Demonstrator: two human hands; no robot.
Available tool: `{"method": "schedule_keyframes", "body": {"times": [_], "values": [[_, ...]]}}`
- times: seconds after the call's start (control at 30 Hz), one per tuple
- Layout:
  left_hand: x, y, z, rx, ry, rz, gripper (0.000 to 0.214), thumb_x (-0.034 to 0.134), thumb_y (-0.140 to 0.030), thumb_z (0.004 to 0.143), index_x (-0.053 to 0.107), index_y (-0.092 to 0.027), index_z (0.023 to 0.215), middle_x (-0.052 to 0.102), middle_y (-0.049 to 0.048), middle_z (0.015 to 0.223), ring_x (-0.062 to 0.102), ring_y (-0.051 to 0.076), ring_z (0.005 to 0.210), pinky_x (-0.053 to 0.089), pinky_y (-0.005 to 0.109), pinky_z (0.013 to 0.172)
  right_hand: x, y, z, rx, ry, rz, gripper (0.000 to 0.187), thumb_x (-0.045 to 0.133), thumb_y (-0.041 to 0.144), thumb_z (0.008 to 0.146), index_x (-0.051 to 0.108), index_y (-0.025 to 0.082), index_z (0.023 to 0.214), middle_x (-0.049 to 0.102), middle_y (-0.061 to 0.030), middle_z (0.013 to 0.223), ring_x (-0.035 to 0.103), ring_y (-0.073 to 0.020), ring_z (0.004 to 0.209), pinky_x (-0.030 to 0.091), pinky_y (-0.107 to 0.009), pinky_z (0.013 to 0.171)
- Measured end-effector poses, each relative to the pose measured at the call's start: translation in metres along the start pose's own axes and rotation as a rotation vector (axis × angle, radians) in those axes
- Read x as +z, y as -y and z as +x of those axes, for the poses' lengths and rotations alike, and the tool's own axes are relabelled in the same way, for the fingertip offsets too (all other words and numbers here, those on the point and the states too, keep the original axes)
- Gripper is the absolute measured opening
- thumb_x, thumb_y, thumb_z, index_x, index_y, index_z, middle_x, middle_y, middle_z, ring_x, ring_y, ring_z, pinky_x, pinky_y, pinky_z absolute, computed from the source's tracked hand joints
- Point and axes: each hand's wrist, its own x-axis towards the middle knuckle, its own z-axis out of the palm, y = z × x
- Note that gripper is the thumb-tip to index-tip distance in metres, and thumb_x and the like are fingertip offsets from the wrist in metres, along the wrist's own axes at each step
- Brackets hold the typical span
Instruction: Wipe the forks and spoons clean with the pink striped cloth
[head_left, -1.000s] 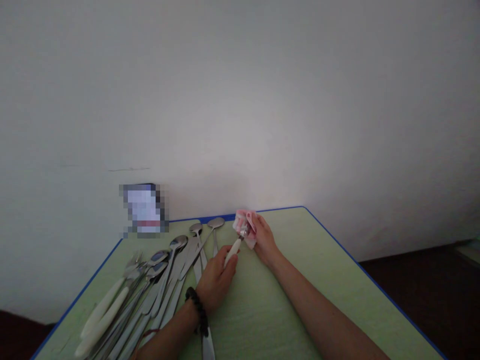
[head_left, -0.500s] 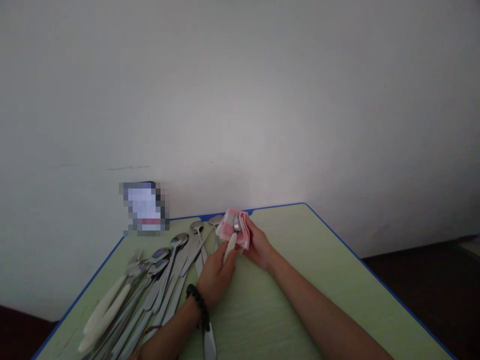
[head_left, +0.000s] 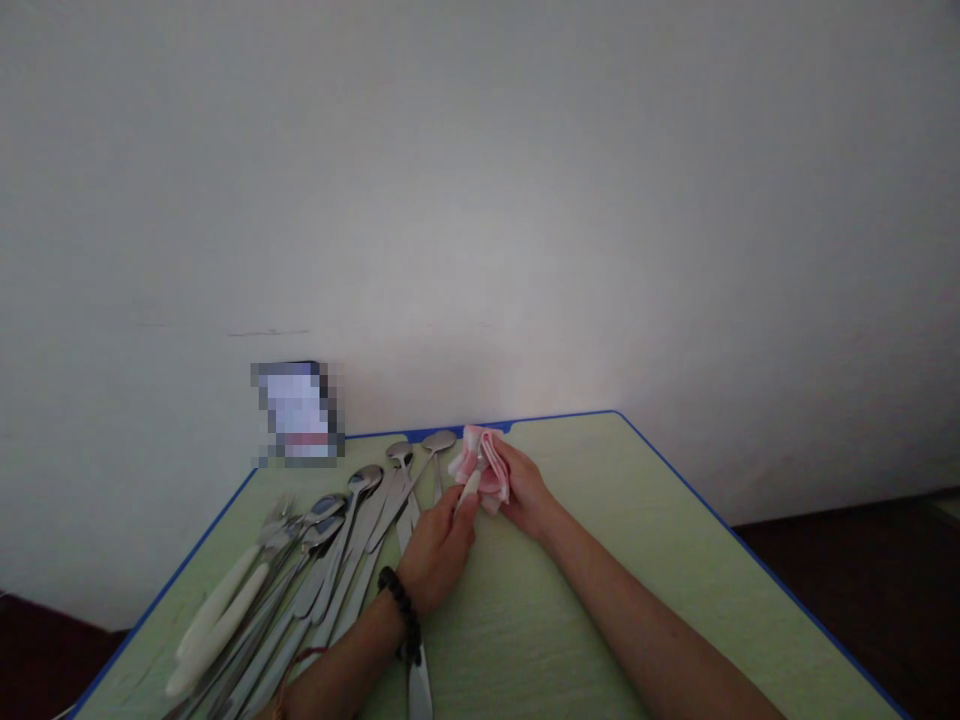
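My left hand grips the white handle of a utensil, whose metal end is hidden inside a pink checked cloth. My right hand is closed round that cloth, bunching it about the utensil's end. Both hands rest on the green table near its far edge. A dark bead bracelet sits on my left wrist.
Several spoons, forks and knives, some with white handles, lie side by side on the left half of the table. A blurred-out object stands at the far left corner by the white wall. The table has a blue rim.
The utensil's metal end, visible a second ago, is now wrapped in the cloth; my hands have drawn closer together and the white handle shows less.
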Motion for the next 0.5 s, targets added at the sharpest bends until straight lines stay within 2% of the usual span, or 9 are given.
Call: {"method": "schedule_keyframes", "body": {"times": [0.17,0.3,0.4,0.5], "values": [[-0.0019,-0.001,-0.0009,-0.002,0.052,0.01,0.033,0.037,-0.046,0.086,0.056,-0.02,0.094,0.04,-0.0053,0.049,0.035,0.012,0.041,0.026,0.023,0.04,0.0026,0.0011,0.0015,0.064,-0.018,0.076,0.024,0.052,0.035,0.079,0.062,0.014,0.07,0.064,-0.0015,0.06,0.057,-0.0125,0.052,0.046,-0.024,0.051],[-0.0021,-0.004,-0.0025,-0.017,0.072,-0.013,0.033,0.035,-0.044,0.087,0.055,-0.019,0.087,0.04,-0.0049,0.051,0.036,0.011,0.043,0.028,0.023,0.041,0.0023,0.0006,0.0021,0.073,-0.018,0.092,0.024,0.052,0.036,0.079,0.062,0.015,0.071,0.063,-0.0008,0.058,0.054,-0.012,0.048,0.042,-0.023,0.044],[-0.002,-0.0062,-0.0029,-0.014,0.077,0.004,0.033,0.035,-0.044,0.087,0.056,-0.018,0.084,0.042,-0.0049,0.053,0.038,0.011,0.044,0.03,0.023,0.043,0.0013,0.0026,0.0034,0.047,-0.04,0.144,0.02,0.054,0.033,0.079,0.062,0.016,0.073,0.063,0.0002,0.059,0.054,-0.0105,0.049,0.043,-0.021,0.047],[-0.0023,-0.0073,-0.0027,-0.016,0.106,0.025,0.035,0.035,-0.046,0.087,0.055,-0.017,0.091,0.043,-0.0061,0.052,0.04,0.011,0.043,0.031,0.023,0.043,0.0002,0.0057,0.0056,0.001,-0.023,0.221,0.018,0.054,0.032,0.081,0.064,0.017,0.079,0.065,0.0001,0.065,0.056,-0.0097,0.055,0.045,-0.021,0.054]]}}
